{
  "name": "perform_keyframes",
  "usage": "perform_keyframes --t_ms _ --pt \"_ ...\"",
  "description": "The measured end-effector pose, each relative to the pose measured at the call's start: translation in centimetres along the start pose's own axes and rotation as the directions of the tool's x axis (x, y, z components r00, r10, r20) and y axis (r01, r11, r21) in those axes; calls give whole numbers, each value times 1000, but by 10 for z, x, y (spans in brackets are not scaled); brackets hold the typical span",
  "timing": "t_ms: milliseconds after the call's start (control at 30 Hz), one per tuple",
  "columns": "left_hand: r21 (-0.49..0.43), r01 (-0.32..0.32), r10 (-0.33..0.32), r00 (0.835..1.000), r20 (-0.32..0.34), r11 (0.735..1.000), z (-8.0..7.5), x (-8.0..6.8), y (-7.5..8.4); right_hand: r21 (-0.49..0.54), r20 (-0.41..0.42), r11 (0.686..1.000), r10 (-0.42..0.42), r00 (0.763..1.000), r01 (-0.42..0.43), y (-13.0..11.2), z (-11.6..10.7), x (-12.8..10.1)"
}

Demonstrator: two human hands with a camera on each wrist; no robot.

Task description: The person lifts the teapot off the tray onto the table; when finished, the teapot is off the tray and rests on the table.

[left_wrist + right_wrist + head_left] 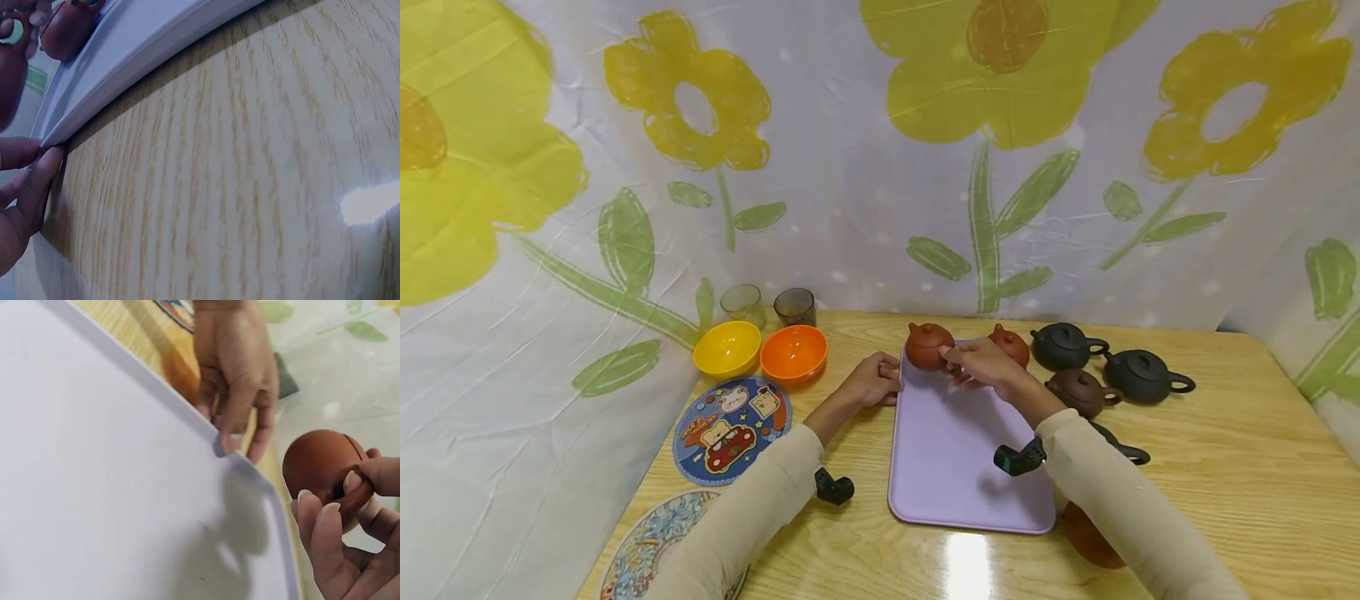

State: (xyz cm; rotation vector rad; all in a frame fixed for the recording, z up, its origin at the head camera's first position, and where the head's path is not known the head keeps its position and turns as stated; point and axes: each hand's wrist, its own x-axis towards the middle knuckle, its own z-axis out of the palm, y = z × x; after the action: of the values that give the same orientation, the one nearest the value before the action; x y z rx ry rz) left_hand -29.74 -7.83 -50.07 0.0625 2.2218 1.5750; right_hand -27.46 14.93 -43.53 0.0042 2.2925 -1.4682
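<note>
In the head view, my right hand [983, 363] grips a reddish-brown clay teapot [925, 347] by its handle over the tray's far left corner. The right wrist view shows fingers curled through the handle of this teapot [319, 464], its shadow falling on the tray. My left hand [876, 380] pinches the left rim of the lilac tray [958, 475], thumb and fingers meeting at the edge in the left wrist view. A second reddish-brown teapot [1011, 344] stands at the tray's far right corner, partly hidden behind my right hand.
Right of the tray stand black teapots [1066, 346], a dark brown teapot [1081, 392] and, under my forearm, another reddish-brown teapot [1090, 537]. At left are a yellow bowl [727, 350], an orange bowl [793, 354], two glasses [795, 308] and round mats [730, 429].
</note>
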Motion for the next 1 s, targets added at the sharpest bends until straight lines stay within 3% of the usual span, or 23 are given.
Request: perform_keyframes --t_ms 400,1000 --pt "7 -3 3 1000 -6 1000 0 0 -1 -18 49 997 -76 996 77 3 -38 -26" --pt "25 14 -14 1000 -5 1000 -1 2 -2 -120 64 978 -165 984 172 36 -102 -83"
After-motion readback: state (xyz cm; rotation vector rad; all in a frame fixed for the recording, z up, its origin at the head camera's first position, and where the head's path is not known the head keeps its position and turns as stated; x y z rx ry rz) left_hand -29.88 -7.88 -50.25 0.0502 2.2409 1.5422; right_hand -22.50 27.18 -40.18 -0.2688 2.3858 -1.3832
